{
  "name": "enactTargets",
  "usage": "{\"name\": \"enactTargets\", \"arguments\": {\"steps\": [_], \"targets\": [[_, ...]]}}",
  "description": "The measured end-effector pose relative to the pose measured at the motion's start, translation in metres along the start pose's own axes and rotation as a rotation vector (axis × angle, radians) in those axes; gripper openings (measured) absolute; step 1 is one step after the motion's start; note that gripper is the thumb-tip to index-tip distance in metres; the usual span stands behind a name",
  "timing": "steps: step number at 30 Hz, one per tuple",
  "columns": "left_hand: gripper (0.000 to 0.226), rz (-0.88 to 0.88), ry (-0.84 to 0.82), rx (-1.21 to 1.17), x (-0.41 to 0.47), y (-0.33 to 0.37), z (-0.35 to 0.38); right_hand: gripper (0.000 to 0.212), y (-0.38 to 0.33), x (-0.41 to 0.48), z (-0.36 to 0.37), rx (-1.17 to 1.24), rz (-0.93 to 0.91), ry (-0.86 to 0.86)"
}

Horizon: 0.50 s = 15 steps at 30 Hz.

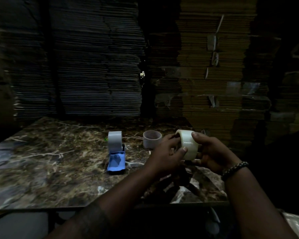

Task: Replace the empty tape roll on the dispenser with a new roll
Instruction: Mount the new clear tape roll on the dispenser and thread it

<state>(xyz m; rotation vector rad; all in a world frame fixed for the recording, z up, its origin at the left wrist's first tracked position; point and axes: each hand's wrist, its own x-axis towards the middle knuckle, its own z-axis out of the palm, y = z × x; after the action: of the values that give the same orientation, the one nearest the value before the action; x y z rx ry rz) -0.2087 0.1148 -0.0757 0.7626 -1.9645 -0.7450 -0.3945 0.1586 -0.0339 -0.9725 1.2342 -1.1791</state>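
- Stacks of flattened cardboard (93,66) rise like a wall behind everything, dim and tightly layered.
- The marbled worktop (50,161) spreads in front of the person and carries the smaller things.
- The blue tape dispenser (116,162) lies near the middle of the worktop, with a grey-white roll (115,140) standing upright at its far end; from here I cannot tell whether it is spent or full.
- Just right of it a low ring (152,139) lies flat, thin-walled and hollow, probably a bare core.
- The new tape roll (188,145) is held up above the right part of the worktop, between both hands, well clear of the dispenser.
- The right hand (211,153) cradles it from the right side, index fingertip on the top edge.
- The left hand (167,152) closes on its near side, thumb pressed on the outer face as if feeling for the loose end.
- I'd judge the roll light and rigid, glossy and a bit slippery on the face; gripping across the rims or through the core should hold best.
- A beaded bracelet (235,169) circles the right wrist.
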Motion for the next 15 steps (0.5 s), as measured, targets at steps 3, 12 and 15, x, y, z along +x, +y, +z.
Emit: {"name": "enactTargets", "arguments": {"steps": [3,12,15], "targets": [[0.039,0.018,0.017,0.013,-0.003,-0.008,-0.030,0.040,-0.002,0.007,0.024,0.023,-0.017,-0.078],[0.045,0.020,0.108,0.187,-0.027,-0.018,-0.112,0.042,0.001,0.028,0.096,0.063,-0.075,-0.201],[0.029,0.031,0.351,0.196,-0.034,-0.018,-0.135,0.050,0.008,0.037,0.113,0.135,-0.108,-0.203]]}}
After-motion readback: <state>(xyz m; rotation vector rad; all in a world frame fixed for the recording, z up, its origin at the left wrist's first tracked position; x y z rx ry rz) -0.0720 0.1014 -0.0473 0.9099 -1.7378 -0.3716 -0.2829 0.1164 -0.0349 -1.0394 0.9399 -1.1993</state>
